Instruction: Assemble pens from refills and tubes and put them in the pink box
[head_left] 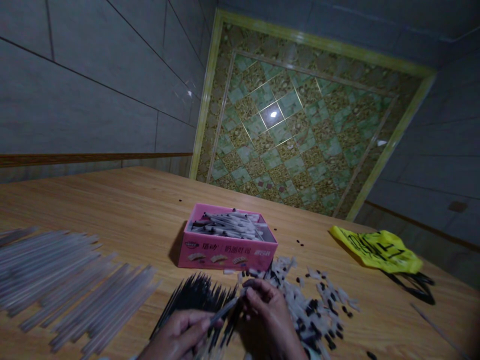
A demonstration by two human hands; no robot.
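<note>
Left hand (180, 332) pinches a thin pen barrel (224, 311); right hand (268, 305) grips its tip end at 6 o'clock of the pink box (225, 250). Dim light: a misaligned cap (322, 305) could jam or roll off the table (112, 210).

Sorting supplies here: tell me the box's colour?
Pink box, clearest in the head view.

Left hand (180, 334): low in view, fingers curled in a pinch, pointing right. Right hand (268, 306): just beside it, fingertips pinched, back facing up.
</note>
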